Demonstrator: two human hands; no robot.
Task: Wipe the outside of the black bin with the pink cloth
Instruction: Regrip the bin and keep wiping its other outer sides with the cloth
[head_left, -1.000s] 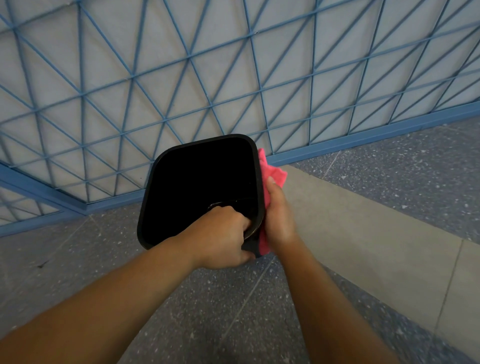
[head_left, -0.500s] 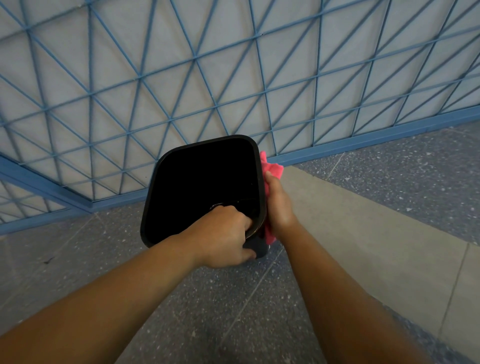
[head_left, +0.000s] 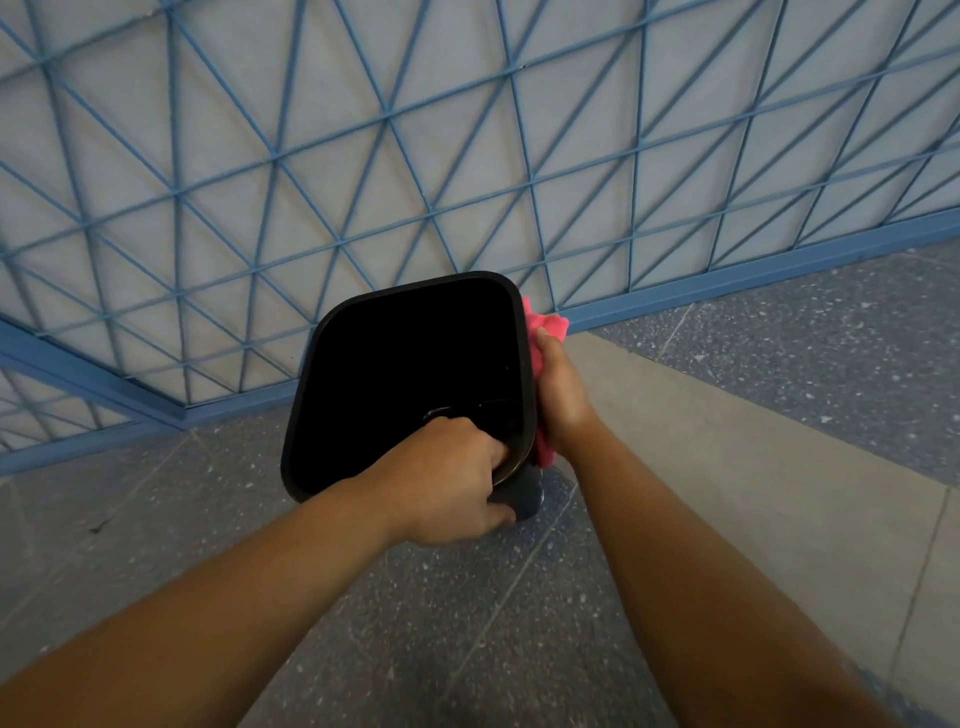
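Observation:
The black bin stands on the floor in the middle of the view, open top facing me, its inside dark. My left hand grips the bin's near right rim, fingers curled inside and thumb on the outer wall. My right hand presses the pink cloth flat against the bin's right outer side. The cloth shows above my fingertips and again below my palm near the bin's lower corner. Most of the bin's outer walls are hidden from this angle.
A pale wall with a blue triangular metal grid rises right behind the bin, with a blue baseboard along the floor. The floor is speckled grey with a lighter beige strip to the right.
My right hand and the pink cloth have slid a little up along the bin's right side. My left hand keeps its grip on the rim.

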